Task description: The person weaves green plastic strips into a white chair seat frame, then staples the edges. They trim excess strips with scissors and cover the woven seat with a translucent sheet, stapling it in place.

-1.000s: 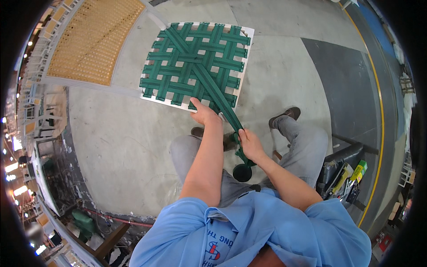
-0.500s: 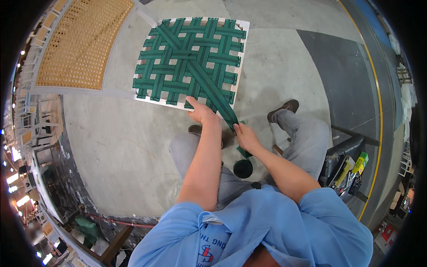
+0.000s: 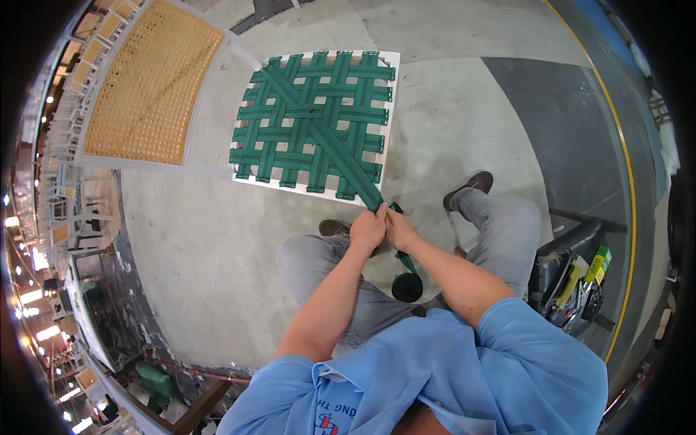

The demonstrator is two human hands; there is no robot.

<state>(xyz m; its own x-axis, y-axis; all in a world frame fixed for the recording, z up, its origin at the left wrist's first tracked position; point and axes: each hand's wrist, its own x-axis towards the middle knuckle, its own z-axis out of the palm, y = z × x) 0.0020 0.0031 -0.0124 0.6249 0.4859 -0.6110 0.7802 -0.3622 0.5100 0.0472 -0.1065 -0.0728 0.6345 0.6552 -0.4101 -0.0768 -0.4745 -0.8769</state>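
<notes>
A white seat frame (image 3: 391, 94) carries a lattice of woven green webbing straps (image 3: 300, 111). One longer diagonal strap (image 3: 339, 156) runs from the far left corner, threads through the weave near the middle and comes over the near right corner. Just off that corner, my left hand (image 3: 367, 228) and my right hand (image 3: 399, 230) sit side by side, both closed on this strap. Its loose tail hangs below my right hand down to a dark green roll of webbing (image 3: 407, 288) between my legs.
A woven cane panel in a white frame (image 3: 156, 87) joins the seat at the far left. On my right, a black stool or bench (image 3: 573, 250) holds tools and a green-yellow box (image 3: 598, 265). Stacked pale chair frames (image 3: 69, 145) line the left side.
My left hand has left the seat's near edge and come beside my right hand, onto the diagonal strap. The seat appears slightly lower in view.
</notes>
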